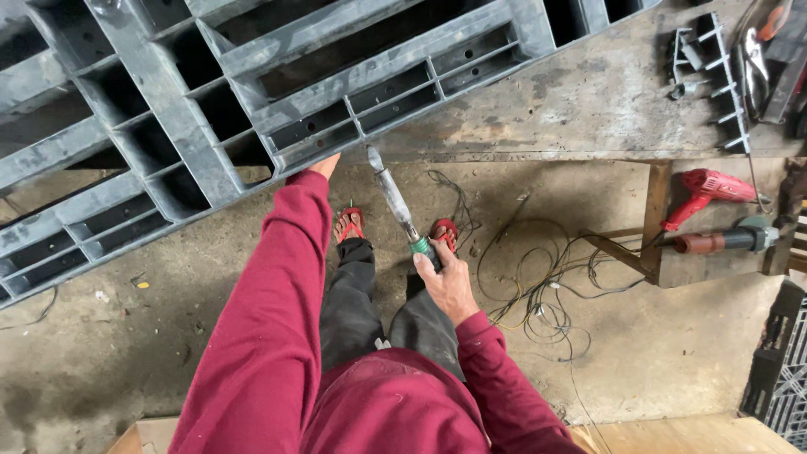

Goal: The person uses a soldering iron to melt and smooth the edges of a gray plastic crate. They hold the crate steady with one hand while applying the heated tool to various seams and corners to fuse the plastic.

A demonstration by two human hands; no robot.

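A large grey plastic pallet (210,92) lies tilted over a worn workbench (588,101). My left hand (324,166) reaches up under the pallet's near edge and touches it; most of the hand is hidden by the pallet and my red sleeve. My right hand (445,282) grips the green handle of a hot-air welding tool (393,200). The tool's metal barrel points up, its nozzle close to the pallet's edge beside the left hand. Below are my feet in red sandals (350,223) on the concrete floor.
Tangled cables (538,286) lie on the floor to the right. A red heat gun (706,192) and another power tool (723,240) rest on a wooden shelf. A grey plastic fragment (710,71) lies on the bench. A black crate (777,370) stands far right.
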